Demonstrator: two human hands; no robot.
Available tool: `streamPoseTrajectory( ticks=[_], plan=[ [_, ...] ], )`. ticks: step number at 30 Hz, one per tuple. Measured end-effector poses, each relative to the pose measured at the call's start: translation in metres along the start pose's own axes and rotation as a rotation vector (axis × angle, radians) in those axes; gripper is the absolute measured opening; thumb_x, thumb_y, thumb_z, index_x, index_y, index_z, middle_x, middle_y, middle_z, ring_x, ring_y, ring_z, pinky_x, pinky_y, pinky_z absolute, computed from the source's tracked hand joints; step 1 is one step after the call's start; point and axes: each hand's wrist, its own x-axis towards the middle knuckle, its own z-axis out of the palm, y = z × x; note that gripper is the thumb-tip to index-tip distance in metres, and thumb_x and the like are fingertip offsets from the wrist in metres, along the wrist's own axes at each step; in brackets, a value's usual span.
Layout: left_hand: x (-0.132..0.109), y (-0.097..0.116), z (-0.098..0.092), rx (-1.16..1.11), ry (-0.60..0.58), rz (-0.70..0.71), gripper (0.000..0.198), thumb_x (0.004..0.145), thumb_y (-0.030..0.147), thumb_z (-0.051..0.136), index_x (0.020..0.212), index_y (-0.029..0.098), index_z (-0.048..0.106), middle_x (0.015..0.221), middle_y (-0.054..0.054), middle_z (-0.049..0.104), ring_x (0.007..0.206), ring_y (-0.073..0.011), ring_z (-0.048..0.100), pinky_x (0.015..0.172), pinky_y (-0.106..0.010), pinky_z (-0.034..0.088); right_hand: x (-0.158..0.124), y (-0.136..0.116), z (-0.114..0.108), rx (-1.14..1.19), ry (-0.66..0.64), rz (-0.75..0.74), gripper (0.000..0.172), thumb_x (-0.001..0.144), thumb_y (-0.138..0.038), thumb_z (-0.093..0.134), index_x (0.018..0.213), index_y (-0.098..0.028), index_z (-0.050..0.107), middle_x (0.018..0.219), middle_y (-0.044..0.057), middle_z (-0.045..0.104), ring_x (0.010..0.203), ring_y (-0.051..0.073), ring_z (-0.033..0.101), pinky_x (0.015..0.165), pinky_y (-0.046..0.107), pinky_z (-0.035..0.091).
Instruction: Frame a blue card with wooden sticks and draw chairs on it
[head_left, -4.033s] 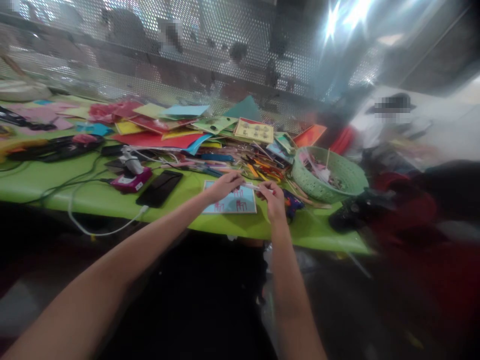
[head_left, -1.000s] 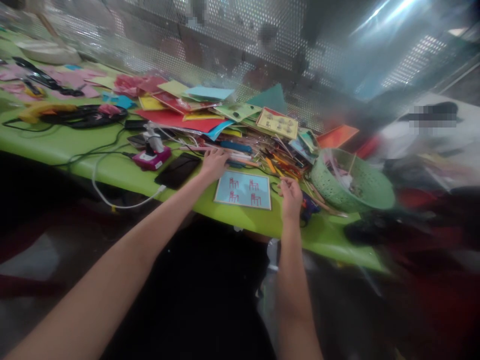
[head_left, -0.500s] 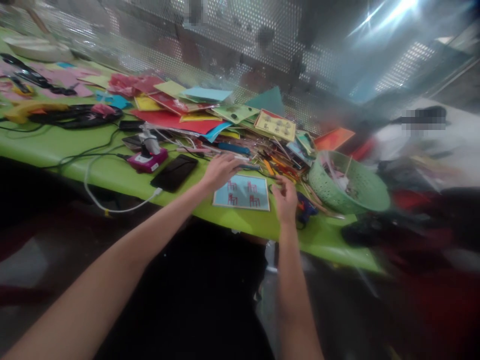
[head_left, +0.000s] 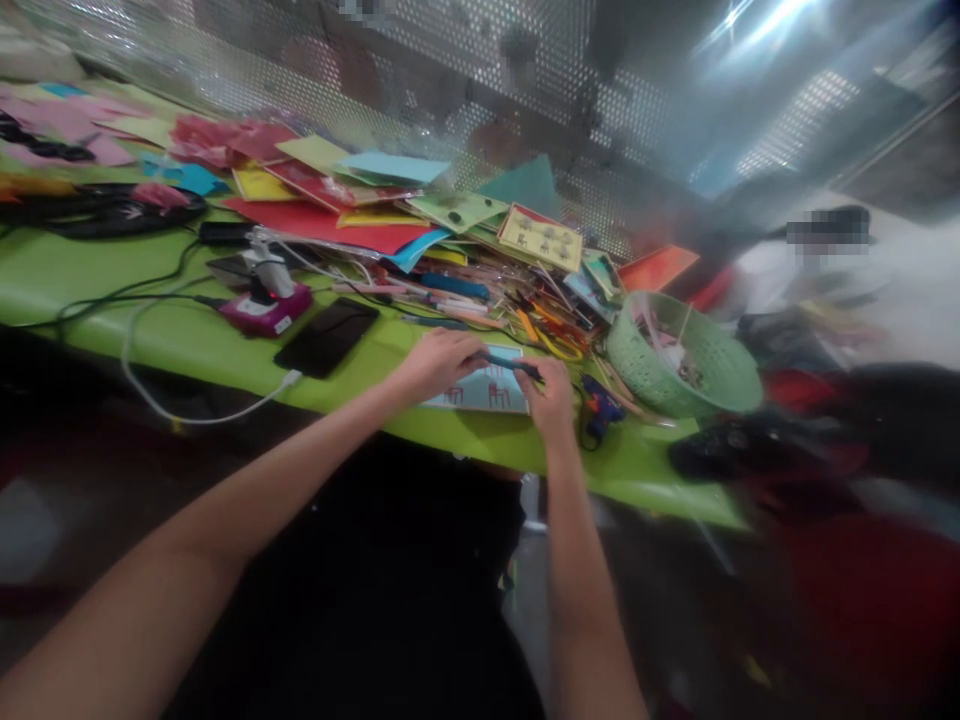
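A slim blue-grey pen-like tool (head_left: 506,361) is held level between both hands, over a light blue card (head_left: 487,392) with red chair drawings. My left hand (head_left: 442,362) pinches its left end. My right hand (head_left: 552,392) grips its dark right end. The card lies on the green table near the front edge, its upper part partly covered by the hands and the tool. A second blue-grey tool (head_left: 435,322) rests just behind my left hand.
Left of the hands lie a black phone (head_left: 328,337), a purple power adapter (head_left: 268,308) and cables. Behind are piled cards (head_left: 330,232), pens and scissors (head_left: 551,335). A glue gun (head_left: 600,405) and green basket (head_left: 682,355) stand right. A person sits far right.
My left hand has taken hold of the blue-grey tool and brought it over the card. My right hand has moved in and closed on its other end. The view has shifted slightly.
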Motion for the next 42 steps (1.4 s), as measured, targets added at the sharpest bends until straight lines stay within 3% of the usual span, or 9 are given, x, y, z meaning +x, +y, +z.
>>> streamPoseTrajectory(
  ticks=[3, 10, 18, 35, 37, 40, 42],
  plan=[
    [-0.004, 0.002, 0.0, 0.02, -0.026, 0.013, 0.028, 0.107, 0.04, 0.055, 0.106, 0.017, 0.07, 0.099, -0.006, 0.074, 0.094, -0.0216, 0.068, 0.09, -0.039, 0.05, 0.0, -0.003, 0.001, 0.0, -0.042, -0.058, 0.046, 0.102, -0.064, 0.058, 0.116, -0.027, 0.08, 0.106, 0.008, 0.078, 0.101, 0.027, 0.067, 0.092, 0.041, 0.052],
    [-0.014, 0.002, -0.009, 0.037, -0.03, 0.044, 0.032, 0.11, 0.039, 0.047, 0.096, 0.02, 0.068, 0.091, -0.006, 0.074, 0.09, -0.0214, 0.068, 0.085, -0.035, 0.044, 0.002, -0.007, 0.003, 0.054, -0.073, -0.06, 0.054, 0.1, -0.07, 0.056, 0.106, -0.024, 0.083, 0.092, 0.006, 0.076, 0.09, 0.025, 0.064, 0.084, 0.039, 0.05],
    [-0.027, -0.001, -0.01, -0.001, -0.045, 0.056, 0.037, 0.111, 0.041, 0.044, 0.091, 0.02, 0.066, 0.084, -0.004, 0.071, 0.08, -0.02, 0.064, 0.078, -0.033, 0.04, 0.0, -0.015, 0.002, 0.065, -0.165, -0.028, 0.046, 0.101, -0.063, 0.059, 0.102, -0.025, 0.084, 0.082, 0.005, 0.07, 0.084, 0.024, 0.059, 0.079, 0.037, 0.047],
    [-0.037, 0.003, -0.012, -0.146, -0.031, 0.024, 0.051, 0.112, 0.051, 0.035, 0.079, 0.022, 0.061, 0.071, -0.001, 0.063, 0.07, -0.0192, 0.059, 0.073, -0.033, 0.041, 0.0, -0.028, -0.01, 0.112, -0.291, 0.014, 0.041, 0.103, -0.058, 0.06, 0.104, -0.026, 0.084, 0.081, 0.004, 0.071, 0.08, 0.022, 0.059, 0.076, 0.036, 0.046],
    [-0.043, -0.002, -0.019, -0.153, 0.007, -0.017, 0.053, 0.112, 0.052, 0.034, 0.077, 0.022, 0.06, 0.069, -0.002, 0.063, 0.068, -0.0191, 0.058, 0.07, -0.033, 0.041, -0.004, -0.023, -0.019, 0.104, -0.246, 0.04, 0.036, 0.103, -0.055, 0.063, 0.103, -0.026, 0.084, 0.082, 0.003, 0.072, 0.08, 0.022, 0.06, 0.076, 0.036, 0.047],
    [-0.056, -0.009, -0.033, -0.148, 0.114, -0.123, 0.058, 0.115, 0.041, 0.019, 0.078, 0.021, 0.059, 0.068, -0.004, 0.062, 0.062, -0.0199, 0.053, 0.061, -0.033, 0.035, -0.01, -0.016, -0.034, 0.084, 0.025, 0.149, 0.031, 0.102, -0.05, 0.066, 0.098, -0.025, 0.083, 0.08, 0.002, 0.069, 0.077, 0.021, 0.061, 0.07, 0.034, 0.047],
    [-0.064, -0.007, -0.038, -0.175, 0.106, -0.095, 0.054, 0.114, 0.046, 0.027, 0.079, 0.021, 0.06, 0.068, -0.003, 0.064, 0.062, -0.0195, 0.056, 0.063, -0.033, 0.039, -0.01, -0.015, -0.038, 0.079, 0.083, 0.218, 0.029, 0.099, -0.05, 0.069, 0.097, -0.025, 0.083, 0.079, 0.001, 0.067, 0.073, 0.02, 0.06, 0.067, 0.034, 0.048]
  ],
)
